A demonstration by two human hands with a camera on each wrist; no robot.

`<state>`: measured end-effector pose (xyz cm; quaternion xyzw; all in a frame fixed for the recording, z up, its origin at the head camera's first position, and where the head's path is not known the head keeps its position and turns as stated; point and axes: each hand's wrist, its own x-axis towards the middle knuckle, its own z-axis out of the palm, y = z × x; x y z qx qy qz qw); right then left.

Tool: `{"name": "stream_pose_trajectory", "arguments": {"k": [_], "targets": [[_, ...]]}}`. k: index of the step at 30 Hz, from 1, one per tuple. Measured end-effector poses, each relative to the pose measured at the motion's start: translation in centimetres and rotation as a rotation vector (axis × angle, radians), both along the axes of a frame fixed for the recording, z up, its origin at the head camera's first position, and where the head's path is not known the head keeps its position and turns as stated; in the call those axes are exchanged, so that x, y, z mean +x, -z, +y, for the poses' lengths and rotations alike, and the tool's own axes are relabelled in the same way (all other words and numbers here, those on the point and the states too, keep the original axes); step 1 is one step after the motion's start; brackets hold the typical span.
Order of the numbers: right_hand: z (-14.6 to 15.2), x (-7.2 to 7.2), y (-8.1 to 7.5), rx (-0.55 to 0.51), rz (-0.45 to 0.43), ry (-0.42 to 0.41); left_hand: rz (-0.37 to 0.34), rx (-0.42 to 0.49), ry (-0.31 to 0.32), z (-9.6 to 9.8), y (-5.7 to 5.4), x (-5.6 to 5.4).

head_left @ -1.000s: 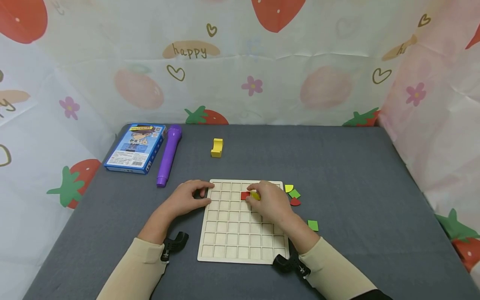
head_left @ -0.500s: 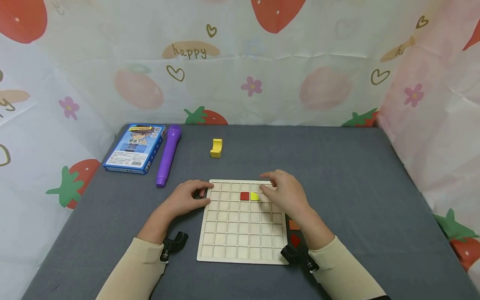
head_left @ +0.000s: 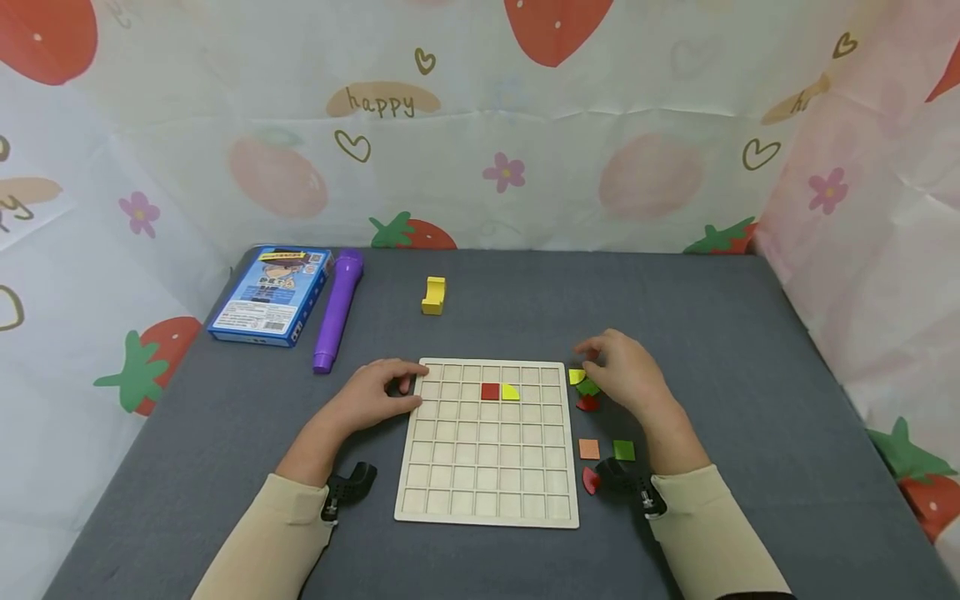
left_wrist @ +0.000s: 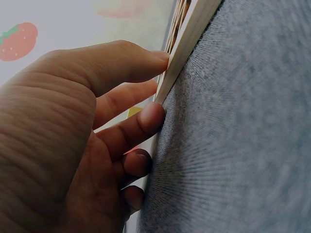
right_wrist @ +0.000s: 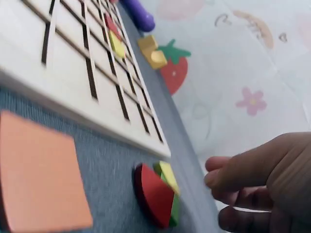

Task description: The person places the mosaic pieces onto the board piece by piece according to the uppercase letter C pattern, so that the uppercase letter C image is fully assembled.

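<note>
A pale wooden grid board lies on the grey table. A red square tile and a yellow round-edged tile sit side by side in its cells. My left hand rests at the board's left edge, its thumb touching the side in the left wrist view. Just off the upper right corner, my right hand hovers with loosely bent fingers, nothing visible between them. Beside it lie a yellow tile, a green tile and a red rounded tile.
Farther down the board's right side lie an orange square tile, a green square tile and a red rounded tile. Behind the board stands a yellow notched block. A purple stick and a blue box lie back left.
My right hand has let go of the yellow tile, leaving it in the cell right of the red square, and moved right off the board to the loose tiles. My left hand stays put.
</note>
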<state>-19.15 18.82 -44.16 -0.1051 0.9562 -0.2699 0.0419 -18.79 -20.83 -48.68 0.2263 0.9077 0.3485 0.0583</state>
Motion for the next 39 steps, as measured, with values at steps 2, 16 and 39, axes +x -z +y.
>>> {"name": "stream_pose_trajectory", "arguments": {"k": [2, 16, 39], "targets": [[0.5, -0.3, 0.5, 0.021, -0.02, 0.007, 0.002, -0.002, 0.002, 0.0, 0.0, 0.0], [0.9, -1.2, 2.1, 0.043, -0.05, -0.016, -0.004, -0.007, -0.005, 0.0, -0.1, -0.1], [-0.1, -0.9, 2.4, -0.068, -0.089, -0.086, -0.004, -0.006, -0.003, 0.0, 0.0, 0.0]]}}
